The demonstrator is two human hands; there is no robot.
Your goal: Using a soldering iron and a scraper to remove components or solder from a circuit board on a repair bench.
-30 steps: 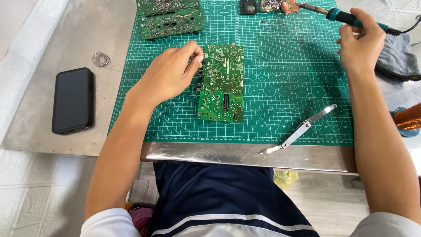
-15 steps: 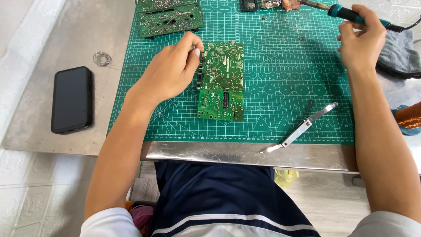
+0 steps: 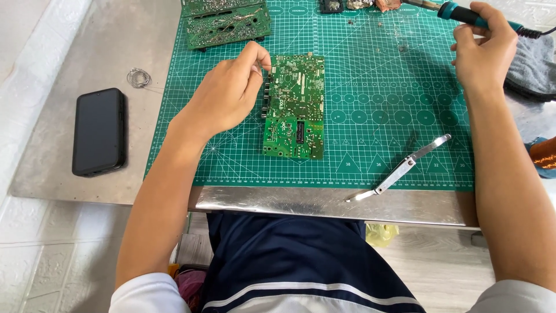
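Circuit board (image 3: 293, 107), green, lies flat mid cutting mat (image 3: 394, 116) on the counter (image 3: 116, 52). My left hand (image 3: 227, 95) pinches its left edge, fingers closed on it. My right hand (image 3: 483, 49) is clamped on the teal soldering iron (image 3: 463, 13), well apart from the board, so no joint is being touched yet. Tweezers (image 3: 405, 167) untouched near the front edge. Second green board (image 3: 226, 23) far left; black phone (image 3: 98, 130) off the mat. No packages or labels to note.

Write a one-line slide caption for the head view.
Left hand steadies a green circuit board on a cutting mat; right hand holds a soldering iron.
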